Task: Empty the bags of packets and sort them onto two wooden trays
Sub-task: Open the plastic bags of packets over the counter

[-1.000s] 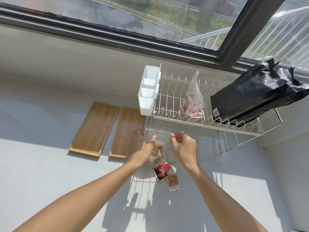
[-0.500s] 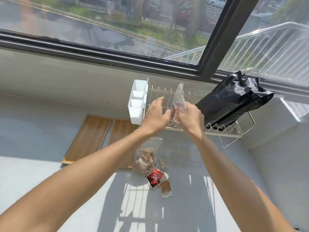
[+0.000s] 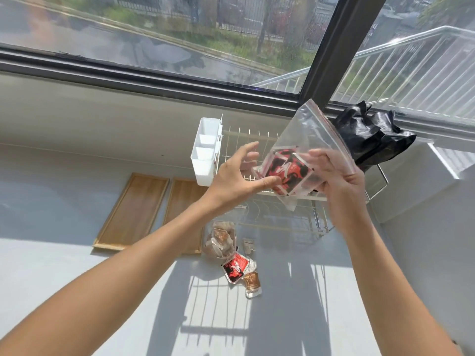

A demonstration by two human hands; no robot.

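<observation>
A clear zip bag (image 3: pixel 307 140) with red and black packets (image 3: pixel 286 170) inside is held up in front of the wire rack. My right hand (image 3: pixel 336 173) grips its lower right side. My left hand (image 3: pixel 237 173) has spread fingers, the thumb touching the bag's lower left. Two bare wooden trays (image 3: pixel 132 209) (image 3: pixel 183 199) lie side by side on the left. On the counter sits another clear bag with brown packets (image 3: pixel 219 240), with a red packet (image 3: pixel 235 268) and a brown packet (image 3: pixel 252 281) loose beside it.
A white wire dish rack (image 3: pixel 259 140) with a white plastic caddy (image 3: pixel 205 152) stands under the window. A black plastic bag (image 3: pixel 370 137) lies on the rack's right end. A small torn piece (image 3: pixel 248 245) lies near the packets. A wall closes the right side.
Both hands left the bag of brown packets on the counter, reached up to the rack and lifted the bag of red packets out of it toward me.
</observation>
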